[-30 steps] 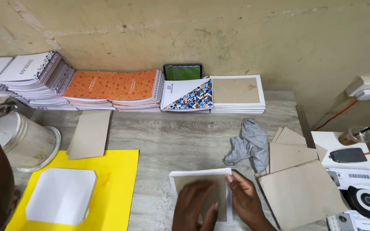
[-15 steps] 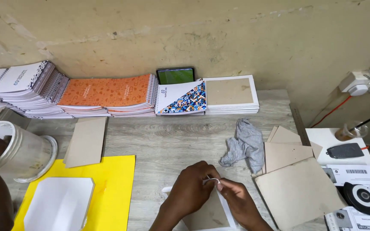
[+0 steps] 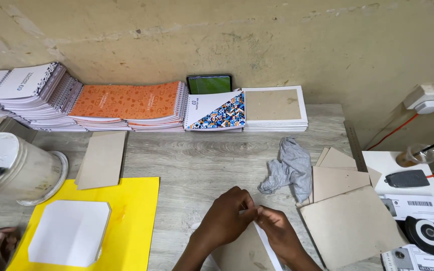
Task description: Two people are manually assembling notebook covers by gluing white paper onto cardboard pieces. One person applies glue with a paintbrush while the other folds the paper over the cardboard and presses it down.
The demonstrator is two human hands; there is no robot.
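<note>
At the far left stands one white bucket (image 3: pixel 18 170) on the grey wooden table (image 3: pixel 202 160). In the lower left corner one other person's hand (image 3: pixel 3 240) shows at the edge. Beside the bucket lies one yellow sheet (image 3: pixel 136 221), and on it rests one white paper with cut corners (image 3: pixel 69 232). Just above the yellow sheet lies one stack of grey boards (image 3: pixel 101 159).

Along the wall I count four groups of notebooks: one white spiral pile (image 3: pixel 26 90), one orange pile (image 3: pixel 129 103), one notebook with a blue mosaic cover (image 3: pixel 217 111) and one pile with a brown cover (image 3: pixel 275 106). One phone (image 3: pixel 209 84) leans against the wall behind them (its screen is green).

At the bottom middle, the left hand (image 3: pixel 224 221) and the right hand (image 3: pixel 277 233) meet, fingertips touching. Both pinch the upper edge of one grey board wrapped in white paper (image 3: pixel 249 248), which lies on the table just under the hands, at the lower edge of the view.

To the right lies one crumpled grey cloth (image 3: pixel 290 168), then about four loose grey boards (image 3: pixel 350 221), overlapping. At the far right are one cup with a straw (image 3: pixel 415 156), one dark case (image 3: pixel 407 178) and one black tape roll (image 3: pixel 430 235).
</note>
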